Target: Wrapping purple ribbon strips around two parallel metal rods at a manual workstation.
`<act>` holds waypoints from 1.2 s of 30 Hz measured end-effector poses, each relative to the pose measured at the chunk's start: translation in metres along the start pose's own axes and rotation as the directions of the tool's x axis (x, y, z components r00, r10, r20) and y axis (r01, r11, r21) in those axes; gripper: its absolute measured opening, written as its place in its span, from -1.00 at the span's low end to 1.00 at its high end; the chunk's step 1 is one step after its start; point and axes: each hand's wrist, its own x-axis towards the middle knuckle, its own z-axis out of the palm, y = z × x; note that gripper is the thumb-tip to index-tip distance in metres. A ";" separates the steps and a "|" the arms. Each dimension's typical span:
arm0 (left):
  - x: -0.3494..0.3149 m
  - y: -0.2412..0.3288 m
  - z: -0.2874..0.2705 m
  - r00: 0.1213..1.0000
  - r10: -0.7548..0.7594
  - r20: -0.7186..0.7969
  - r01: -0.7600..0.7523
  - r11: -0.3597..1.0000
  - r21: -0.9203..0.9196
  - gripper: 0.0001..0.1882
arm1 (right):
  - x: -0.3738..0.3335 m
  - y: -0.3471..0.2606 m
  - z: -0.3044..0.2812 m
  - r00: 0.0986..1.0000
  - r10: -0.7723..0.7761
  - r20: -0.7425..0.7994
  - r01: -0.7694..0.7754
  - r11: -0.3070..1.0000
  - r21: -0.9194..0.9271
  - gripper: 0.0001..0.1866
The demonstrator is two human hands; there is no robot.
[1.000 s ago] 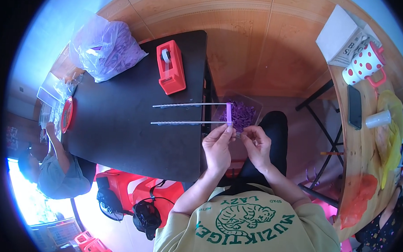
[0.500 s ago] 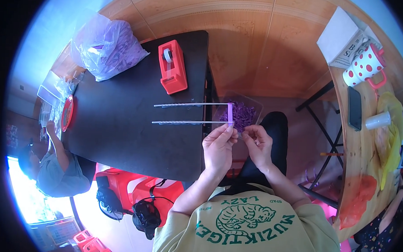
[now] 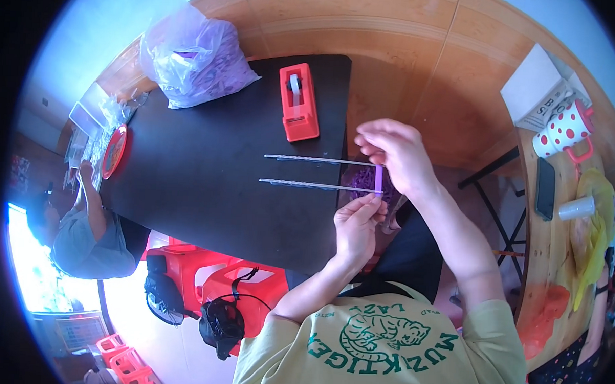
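Two thin metal rods [image 3: 301, 183] jut past the table's right edge, side by side, and a narrow purple strip [image 3: 379, 179] spans their ends. My left hand [image 3: 358, 224] is closed, pinching the strip at the nearer rod's tip with thumb and fingers. Beyond the farther rod, my right hand [image 3: 398, 154] is raised over the strip's far end. Its fingers are stretched and slightly bent, with nothing visible in them. Below the rod ends, a clear container holds shredded purple pieces [image 3: 357, 182], partly hidden by my hands.
On the black table [image 3: 207, 168] stand a red tape dispenser [image 3: 299, 104], a bag of purple pieces [image 3: 200, 59] and a red-rimmed plate [image 3: 114, 151]. A wooden table [image 3: 513, 321] at right bears a dotted mug [image 3: 563, 133] and phone [image 3: 545, 189]. A person [image 3: 92, 242] sits far left.
My right hand has risen from beside the left hand to beyond the farther rod, its fingers loosened from a pinch. My left hand still pinches the strip. The view has shifted slightly.
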 end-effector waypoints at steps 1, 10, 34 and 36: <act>0.000 0.000 0.000 1.000 0.007 -0.003 -0.007 1.000 -0.006 -0.89 | 0.012 -0.002 0.015 0.999 0.015 0.045 -0.013 0.999 -0.045 -0.85; 0.001 -0.003 0.005 1.000 0.002 -0.017 -0.002 1.000 -0.013 -0.90 | 0.092 0.025 0.085 0.995 -0.092 -0.045 0.058 0.866 -0.496 -0.80; -0.003 -0.007 0.003 0.995 0.096 0.037 -0.090 0.986 -0.139 -0.90 | 0.057 0.066 0.093 0.969 -0.181 -0.170 0.127 0.950 -0.286 -0.88; -0.003 -0.004 0.004 0.996 0.087 0.014 -0.084 0.990 -0.113 -0.89 | 0.066 0.074 0.085 0.934 -0.327 -0.145 0.235 0.867 -0.440 -0.86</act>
